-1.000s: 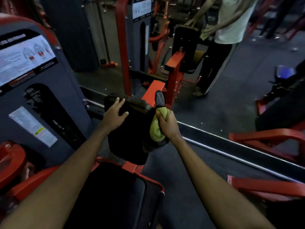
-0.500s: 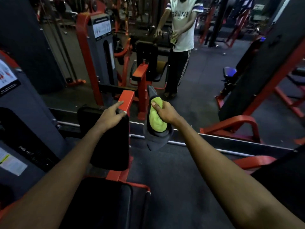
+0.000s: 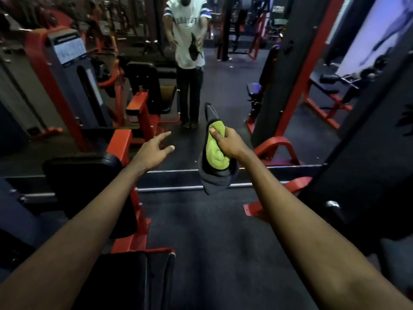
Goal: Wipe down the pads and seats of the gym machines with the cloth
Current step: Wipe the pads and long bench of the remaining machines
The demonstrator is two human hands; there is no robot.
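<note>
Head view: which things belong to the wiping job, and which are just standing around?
Job: cloth gripped by right hand; open left hand; black back pad; seat.
Around: weight-stack tower; red floor frame; standing person.

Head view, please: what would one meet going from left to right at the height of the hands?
Black pad → left hand → cloth, gripped by the right hand → red curved frame foot.
</note>
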